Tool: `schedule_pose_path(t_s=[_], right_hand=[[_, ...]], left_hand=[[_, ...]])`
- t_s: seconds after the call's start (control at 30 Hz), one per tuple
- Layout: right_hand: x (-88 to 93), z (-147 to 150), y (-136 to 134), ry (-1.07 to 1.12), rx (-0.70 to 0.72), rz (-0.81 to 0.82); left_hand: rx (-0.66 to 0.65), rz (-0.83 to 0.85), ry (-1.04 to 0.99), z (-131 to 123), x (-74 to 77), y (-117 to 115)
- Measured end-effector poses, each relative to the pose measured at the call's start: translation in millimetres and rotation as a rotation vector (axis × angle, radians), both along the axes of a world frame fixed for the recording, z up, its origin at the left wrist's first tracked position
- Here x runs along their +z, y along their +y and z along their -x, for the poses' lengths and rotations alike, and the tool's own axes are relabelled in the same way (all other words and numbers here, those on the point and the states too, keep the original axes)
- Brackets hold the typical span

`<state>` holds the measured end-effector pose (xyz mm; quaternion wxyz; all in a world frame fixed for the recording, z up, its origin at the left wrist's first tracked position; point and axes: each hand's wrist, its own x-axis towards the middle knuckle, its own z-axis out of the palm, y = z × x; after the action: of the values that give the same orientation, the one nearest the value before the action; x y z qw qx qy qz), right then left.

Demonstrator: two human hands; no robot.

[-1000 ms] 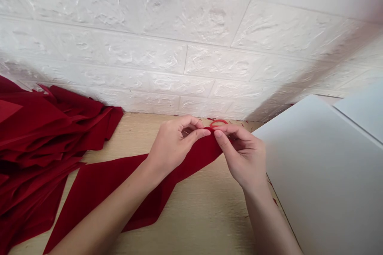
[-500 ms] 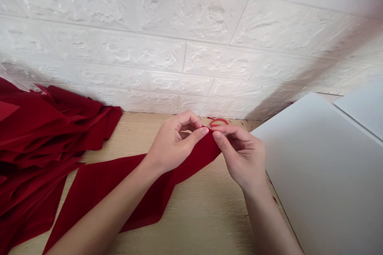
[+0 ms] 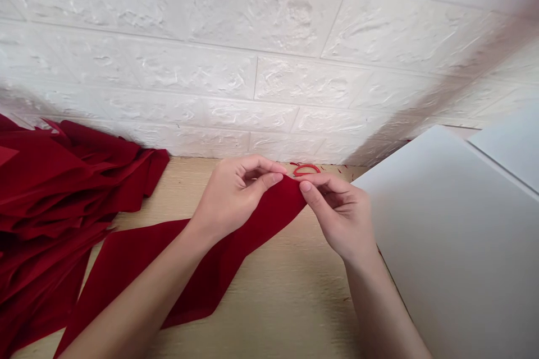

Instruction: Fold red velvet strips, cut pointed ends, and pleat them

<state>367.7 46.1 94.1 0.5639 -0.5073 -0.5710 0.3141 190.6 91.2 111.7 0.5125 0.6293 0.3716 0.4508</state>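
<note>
A long strip of dark red fabric (image 3: 269, 214) stretches from the lower left up to both hands, its far end lifted off the wooden table. My left hand (image 3: 236, 193) pinches the upper edge of that end between thumb and forefinger. At the right corner of the same end, my right hand (image 3: 339, 207) is closed, thumb and forefinger pressed on the cloth. Just behind the fingertips lies an orange-red loop, like a scissors handle (image 3: 306, 169); the rest of it is hidden behind the fabric and hand.
A heap of red fabric pieces (image 3: 63, 213) fills the left side of the wooden table (image 3: 278, 297). On the right stands a large white panel or box (image 3: 458, 224). Red scraps lie along the foot of the white brick-patterned wall (image 3: 219, 78).
My left hand has slid left along the fabric's edge, away from my right hand. The end between them is now spread wider and flatter. My right hand has barely moved.
</note>
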Motion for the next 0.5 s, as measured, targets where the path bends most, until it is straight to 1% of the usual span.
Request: schedule_pose_path(t_s=[0.1,0.27,0.37,0.43,0.5], right_hand=[[0.8,-5,2,-0.027,0.003,0.013],[-6.2,-5,2,-0.096,-0.038,-0.053],[-11.5,-3,0,-0.213,-0.097,-0.098],[-12.2,-2,-2,-0.309,-0.152,-0.143],[-10.5,-1,-3,-0.412,-0.193,-0.25]], left_hand=[[0.037,0.002,0.024,4,3.6,3],[0.074,-0.034,0.082,8,5.4,4],[0.107,-0.122,0.161,8,4.6,2],[0.104,-0.154,0.188,8,4.3,2],[0.087,-0.153,0.171,8,4.9,1]])
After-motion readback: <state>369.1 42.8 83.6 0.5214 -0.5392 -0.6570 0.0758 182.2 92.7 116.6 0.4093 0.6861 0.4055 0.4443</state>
